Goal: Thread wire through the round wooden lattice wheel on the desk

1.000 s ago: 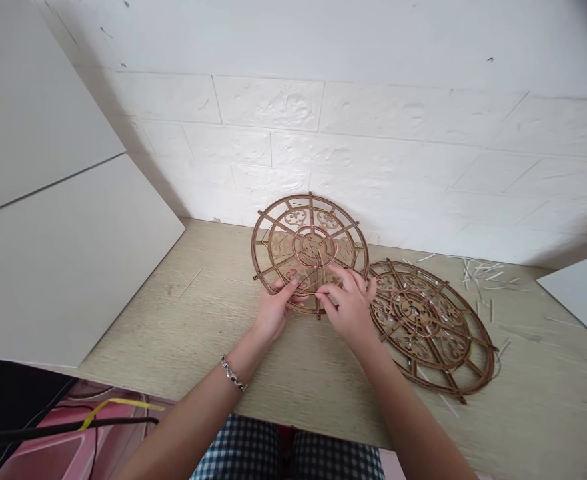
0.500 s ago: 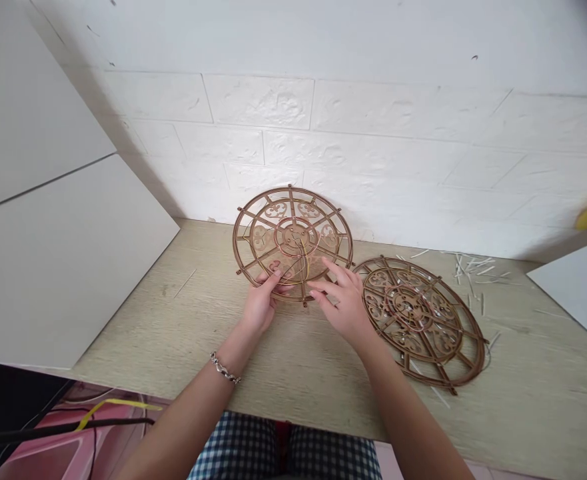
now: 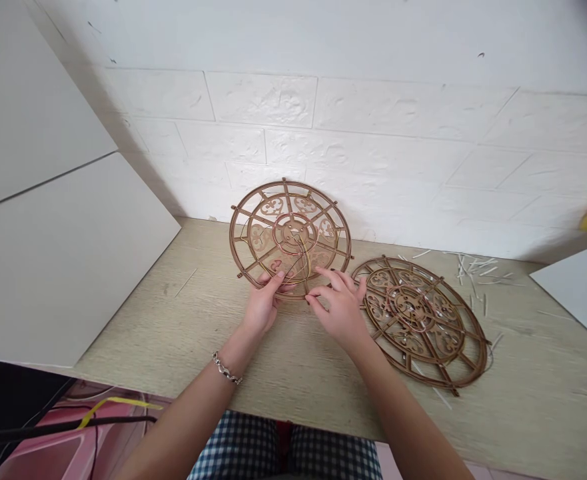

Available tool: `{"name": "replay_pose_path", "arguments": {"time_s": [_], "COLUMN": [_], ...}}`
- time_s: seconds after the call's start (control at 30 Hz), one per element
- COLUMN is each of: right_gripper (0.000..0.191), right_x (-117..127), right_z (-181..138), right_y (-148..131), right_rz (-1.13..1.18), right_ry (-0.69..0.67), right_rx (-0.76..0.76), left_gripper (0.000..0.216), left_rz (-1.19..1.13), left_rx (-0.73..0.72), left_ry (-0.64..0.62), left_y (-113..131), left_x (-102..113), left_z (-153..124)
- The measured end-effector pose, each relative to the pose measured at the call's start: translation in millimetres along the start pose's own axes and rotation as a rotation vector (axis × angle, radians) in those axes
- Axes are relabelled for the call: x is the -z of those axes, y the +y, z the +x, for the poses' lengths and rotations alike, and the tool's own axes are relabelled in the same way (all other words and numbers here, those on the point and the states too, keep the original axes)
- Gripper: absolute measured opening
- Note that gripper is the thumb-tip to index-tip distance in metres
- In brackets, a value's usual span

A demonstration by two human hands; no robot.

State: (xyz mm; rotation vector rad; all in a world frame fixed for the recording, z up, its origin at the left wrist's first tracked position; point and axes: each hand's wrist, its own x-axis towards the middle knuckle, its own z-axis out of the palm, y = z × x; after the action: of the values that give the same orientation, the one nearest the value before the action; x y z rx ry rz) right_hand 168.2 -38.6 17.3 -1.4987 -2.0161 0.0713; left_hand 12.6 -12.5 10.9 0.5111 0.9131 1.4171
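Note:
A round brown openwork frame [image 3: 258, 212], with spokes and scroll patterns, is tilted up in front of the wall. Thin yellow and dark wires [image 3: 307, 257] run from its centre toward the lower rim. My left hand [image 3: 262, 303] grips that rim at the lower left, thumb in front and fingers behind. At the lower right, my right hand [image 3: 340, 303] has thumb and index finger close together at the rim and a wire; whatever lies between the fingertips is too small to make out. A second, similar round frame [image 3: 440, 340] lies on the table to the right.
White thin strips [image 3: 466, 267] are scattered at the table's back right. White panels [image 3: 73, 267] stand at the left, and another white panel [image 3: 580, 287] at the right edge. A white brick-patterned wall [image 3: 373, 153] rises behind. Below left sits a pink plastic thing [image 3: 63, 453] with cables.
The upright frame has tipped and shifted slightly left. My right hand has moved down a little, its thumb and index finger drawing together at the lower rim. My left hand keeps its hold.

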Motion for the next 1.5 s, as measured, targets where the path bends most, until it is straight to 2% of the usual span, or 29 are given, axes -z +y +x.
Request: {"name": "replay_pose_path", "arguments": {"time_s": [0.13,0.2,0.27,0.37,0.47,0.53,0.57,0.67,0.73,0.8,1.0,1.13,1.27,1.5], "right_gripper": [0.024,0.031,0.034,0.030,0.032,0.035,0.036,0.040,0.044,0.046,0.043,0.030,0.023,0.005], "right_x": [-0.8,-0.1,1.8,7.9,16.8,22.7,25.4,31.4,33.3,33.4,27.9,25.7,26.1,24.4], "right_z": [-0.7,-1.3,-1.2,2.0,9.7,16.4,19.7,27.6,30.2,31.0,30.1,29.7,29.1,29.0], "right_y": [0.4,0.8,1.7,6.9,21.5,36.9,45.5,69.2,79.6,84.9,84.7,79.2,73.8,74.3], "right_rz": [0.046,0.078,0.120,0.229,0.482,0.729,0.869,1.262,1.417,1.469,1.449,1.462,1.452,1.376], "right_ry": [-0.050,-0.026,0.079,0.386,0.686,0.804,0.820,0.644,0.495,0.405,0.369,0.230,0.139,0.204], "right_rx": [0.058,0.098,0.127,0.087,-0.103,-0.336,-0.467,-0.761,-0.861,-0.909,-0.933,-0.952,-0.967,-0.966], "left_gripper": [0.036,0.034,0.030,0.025,0.021,0.019,0.019,0.020,0.020,0.019,0.017,0.018,0.022,0.013], "left_rz": [0.011,-0.001,-0.023,-0.052,-0.072,-0.074,-0.068,-0.039,-0.006,0.047,0.240,0.338,0.369,0.430], "left_rx": [-0.009,-0.009,0.008,0.062,0.130,0.177,0.199,0.258,0.312,0.377,0.400,0.396,0.419,0.462], "left_ry": [0.001,-0.004,-0.012,-0.027,-0.069,-0.103,-0.120,-0.168,-0.194,-0.211,-0.248,-0.276,-0.300,-0.312], "left_y": [-0.4,-0.3,0.8,4.2,7.8,9.0,9.3,10.1,12.6,17.9,40.3,49.1,54.2,55.5], "left_x": [1.3,1.3,1.2,3.3,7.8,10.6,11.7,14.5,18.0,25.0,62.1,80.1,80.9,70.3], "left_z": [-0.2,-0.4,-0.2,1.9,6.0,8.5,9.4,11.1,12.1,13.3,16.9,16.8,16.0,18.7]}}
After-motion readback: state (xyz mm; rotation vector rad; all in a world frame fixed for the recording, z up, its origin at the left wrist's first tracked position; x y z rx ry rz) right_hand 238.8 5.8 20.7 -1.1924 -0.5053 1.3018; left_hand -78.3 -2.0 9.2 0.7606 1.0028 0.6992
